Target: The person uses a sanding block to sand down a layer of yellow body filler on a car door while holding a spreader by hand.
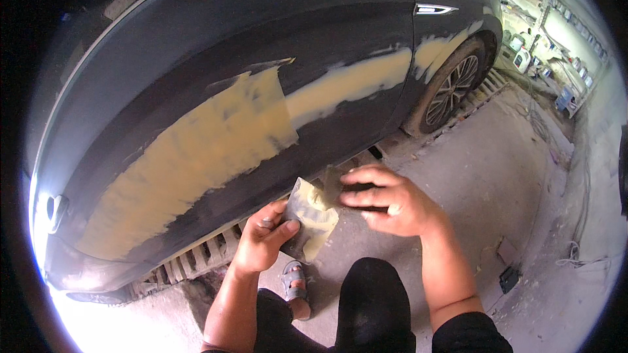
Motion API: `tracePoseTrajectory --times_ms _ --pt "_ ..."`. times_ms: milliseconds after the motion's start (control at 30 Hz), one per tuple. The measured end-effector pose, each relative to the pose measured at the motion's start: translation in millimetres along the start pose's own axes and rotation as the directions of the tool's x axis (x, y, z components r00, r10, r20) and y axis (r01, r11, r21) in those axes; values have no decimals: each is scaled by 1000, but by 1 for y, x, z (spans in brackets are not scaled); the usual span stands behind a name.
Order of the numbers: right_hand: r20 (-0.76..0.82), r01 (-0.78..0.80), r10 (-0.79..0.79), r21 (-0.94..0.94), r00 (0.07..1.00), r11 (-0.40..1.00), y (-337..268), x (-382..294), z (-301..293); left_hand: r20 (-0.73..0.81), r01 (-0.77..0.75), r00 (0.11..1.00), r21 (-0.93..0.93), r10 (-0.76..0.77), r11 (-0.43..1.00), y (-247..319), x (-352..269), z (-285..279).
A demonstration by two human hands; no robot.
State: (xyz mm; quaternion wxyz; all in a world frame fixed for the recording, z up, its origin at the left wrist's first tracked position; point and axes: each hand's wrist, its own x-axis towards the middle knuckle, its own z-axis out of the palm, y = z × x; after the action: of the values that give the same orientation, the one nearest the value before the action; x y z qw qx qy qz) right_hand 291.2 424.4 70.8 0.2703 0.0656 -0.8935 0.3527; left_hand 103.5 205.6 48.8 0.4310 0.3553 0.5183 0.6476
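Observation:
My left hand (265, 240), with a ring on one finger, grips the edge of a flat plate (306, 223) smeared with yellow body filler (316, 199). Just right of it, my right hand (392, 201) pinches a dark, thin spreader (332, 187) whose edge is at the filler; it is slightly blurred. Beyond both hands stands the side of a dark car (333, 24). A broad, streaky patch of yellow filler (196, 157) covers the lower panel at left. A narrower, smoother band (353, 78) runs right across the door, and more filler (436, 54) lies on the fender by the wheel arch.
The front wheel (454, 88) rests by a slatted floor grate (493, 81). Shelves with bottles and cans (522, 59) line the wall at upper right. A small black object (510, 279) and cables (576, 260) lie on the concrete floor (471, 181). My sandaled foot (296, 282) is below the plate.

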Motion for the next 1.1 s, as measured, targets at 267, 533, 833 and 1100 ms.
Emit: tracePoseTrajectory --times_ms 267,533,833,1100 --pt "-363 -149 19 -335 932 930 -13 5 31 -254 -135 958 25 137 991 18 4 20" --pt "-181 -90 7 -455 983 886 -20 18 71 -341 -153 905 299 255 942 9 0 16" --pt "-513 -360 50 -526 857 770 43 77 33 -549 -330 784 27 289 944 -2 -8 -28" --pt "-509 -414 68 -606 858 680 32 140 30 -665 -299 728 -85 170 950 -1 -11 -40"
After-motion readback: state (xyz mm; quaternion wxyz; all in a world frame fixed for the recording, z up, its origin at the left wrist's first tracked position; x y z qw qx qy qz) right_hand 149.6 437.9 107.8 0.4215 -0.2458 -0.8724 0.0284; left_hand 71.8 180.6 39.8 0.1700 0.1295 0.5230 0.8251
